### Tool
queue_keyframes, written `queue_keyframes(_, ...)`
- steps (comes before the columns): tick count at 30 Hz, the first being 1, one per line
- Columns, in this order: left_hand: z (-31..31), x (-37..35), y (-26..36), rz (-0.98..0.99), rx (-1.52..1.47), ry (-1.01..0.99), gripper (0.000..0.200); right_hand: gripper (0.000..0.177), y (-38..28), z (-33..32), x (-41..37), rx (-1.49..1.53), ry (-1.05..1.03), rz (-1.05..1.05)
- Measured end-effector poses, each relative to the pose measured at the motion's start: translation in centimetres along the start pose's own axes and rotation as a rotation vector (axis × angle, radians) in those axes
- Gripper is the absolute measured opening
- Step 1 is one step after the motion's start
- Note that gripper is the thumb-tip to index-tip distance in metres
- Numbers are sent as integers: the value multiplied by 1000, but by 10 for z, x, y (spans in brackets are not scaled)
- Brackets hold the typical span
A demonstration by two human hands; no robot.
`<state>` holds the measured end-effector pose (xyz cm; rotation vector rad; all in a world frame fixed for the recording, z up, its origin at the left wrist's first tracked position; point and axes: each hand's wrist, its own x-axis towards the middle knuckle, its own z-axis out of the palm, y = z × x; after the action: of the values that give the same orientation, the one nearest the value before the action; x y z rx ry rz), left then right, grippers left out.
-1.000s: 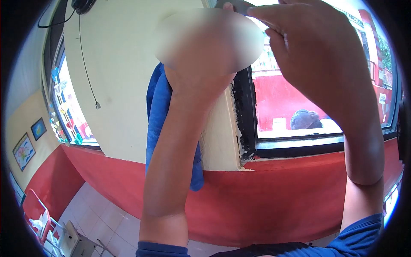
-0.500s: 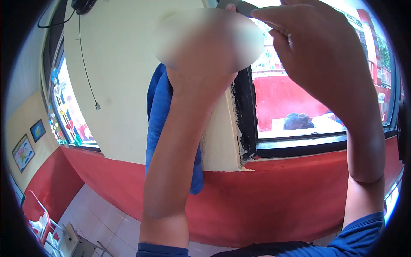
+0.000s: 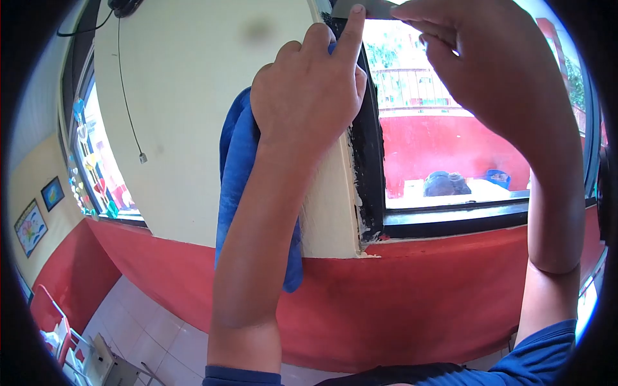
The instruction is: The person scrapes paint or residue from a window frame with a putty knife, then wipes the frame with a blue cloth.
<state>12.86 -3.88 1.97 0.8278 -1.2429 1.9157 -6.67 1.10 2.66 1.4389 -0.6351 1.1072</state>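
Observation:
My left hand point(image 3: 309, 90) is raised against the black window frame point(image 3: 370, 167), clutching a blue cloth point(image 3: 235, 167) that hangs down behind my forearm. Its index finger points up and touches a flat grey blade-like tool point(image 3: 364, 9) at the top edge of view. My right hand point(image 3: 489, 58) is raised in front of the window glass point(image 3: 450, 122), fingers pinched on the right end of that same grey tool. Most of the tool is cut off by the top of the frame.
A cream wall point(image 3: 193, 116) over a red lower band point(image 3: 399, 302) runs across the view. A second window point(image 3: 96, 167) with decorations sits at the left, with a hanging cable point(image 3: 132, 96) nearby. Below left are white floor tiles point(image 3: 148, 328) and a red bin point(image 3: 48, 315).
The view has shifted slightly, so both hands sit a little higher. My left index finger now shows stretched up onto the grey tool. My right hand stays pinched on it.

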Motion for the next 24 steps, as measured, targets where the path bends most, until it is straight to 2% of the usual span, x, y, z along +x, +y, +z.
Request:
queue_keyframes(2,4,0,0,-16,-5,-25,63,28,3,0,-1,41,27,-15)
queue_keyframes(5,-8,4,0,-16,-54,-74,62,26,8,-6,6,24,-57,-14)
queue_keyframes(8,-4,2,1,-74,-61,-151,63,25,11,-8,9,143,-54,-3)
queue_keyframes(14,-5,3,2,-67,-43,-153,67,25,16,-7,9,137,-93,7)
queue_keyframes(16,-11,6,4,-64,6,-261,67,24,18,-9,8,181,-74,-8)
queue_keyframes(18,-11,7,5,-80,8,-273,68,24,24,-4,9,183,0,-72)
queue_keyframes(20,-7,5,6,-91,-40,-195,70,24,27,-3,6,167,39,-115)
queue_keyframes(24,-8,5,9,-115,-59,-182,71,22,27,-3,12,107,-29,-91)
